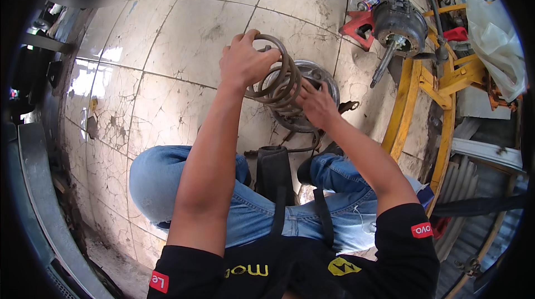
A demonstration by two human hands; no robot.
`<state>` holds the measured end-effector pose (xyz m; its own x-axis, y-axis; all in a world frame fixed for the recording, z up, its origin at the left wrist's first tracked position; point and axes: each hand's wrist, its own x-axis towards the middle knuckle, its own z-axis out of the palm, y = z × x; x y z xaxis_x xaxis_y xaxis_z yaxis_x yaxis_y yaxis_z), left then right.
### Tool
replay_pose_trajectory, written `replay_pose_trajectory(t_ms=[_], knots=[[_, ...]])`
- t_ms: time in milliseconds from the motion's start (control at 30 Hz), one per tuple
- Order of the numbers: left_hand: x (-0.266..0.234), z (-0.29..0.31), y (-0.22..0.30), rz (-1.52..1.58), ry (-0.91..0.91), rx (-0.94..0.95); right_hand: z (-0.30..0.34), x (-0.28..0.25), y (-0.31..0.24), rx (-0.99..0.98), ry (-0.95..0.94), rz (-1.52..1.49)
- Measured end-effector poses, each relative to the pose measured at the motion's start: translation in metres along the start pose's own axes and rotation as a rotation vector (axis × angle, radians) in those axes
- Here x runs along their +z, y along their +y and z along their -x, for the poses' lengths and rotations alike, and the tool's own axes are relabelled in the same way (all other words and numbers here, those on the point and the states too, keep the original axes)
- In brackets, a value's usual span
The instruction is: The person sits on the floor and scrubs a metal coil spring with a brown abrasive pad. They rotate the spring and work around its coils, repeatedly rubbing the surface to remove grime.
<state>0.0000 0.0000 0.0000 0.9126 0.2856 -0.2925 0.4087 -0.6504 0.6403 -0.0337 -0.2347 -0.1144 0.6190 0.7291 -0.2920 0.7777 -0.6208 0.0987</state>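
A brown metal coil spring (286,69) stands tilted in front of me, held between both hands. My left hand (245,60) is closed around its upper coils, thumb over the top ring. My right hand (319,105) reaches in from the right, with its fingers against the lower coils; some fingertips are hidden by the spring. Beneath and behind the spring lies a round metal part (323,72) with a shiny rim, resting on the floor. A dark bent metal arm (301,148) and a thin hose or cable show below it, near my feet.
Cracked tiles cover the floor (184,37). A red stand (360,27) and a spray can (368,3) are at the far right, beside a dark hub with a shaft (397,29). A yellow steel frame (405,107) rises on the right, near clear plastic sheeting (493,37).
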Motion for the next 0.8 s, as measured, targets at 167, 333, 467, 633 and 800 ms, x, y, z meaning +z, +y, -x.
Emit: replay_pose_trajectory(t_ms=[167, 333, 467, 633, 800], knots=[[0.016, 0.007, 0.007, 0.038, -0.023, -0.015, 0.035, 0.010, -0.018, -0.047, 0.111, -0.174], [0.005, -0.003, -0.002, 0.005, 0.010, 0.053, -0.005, -0.019, 0.022, -0.029, -0.057, -0.150], [0.011, 0.001, -0.004, -0.010, 0.021, 0.033, 0.021, -0.015, -0.016, -0.076, -0.082, -0.155], [0.003, 0.002, -0.001, 0.004, -0.016, 0.045, 0.005, -0.003, 0.009, -0.070, -0.032, -0.074], [0.007, 0.006, 0.001, -0.015, 0.012, 0.041, 0.007, -0.025, -0.004, -0.137, -0.215, -0.071]])
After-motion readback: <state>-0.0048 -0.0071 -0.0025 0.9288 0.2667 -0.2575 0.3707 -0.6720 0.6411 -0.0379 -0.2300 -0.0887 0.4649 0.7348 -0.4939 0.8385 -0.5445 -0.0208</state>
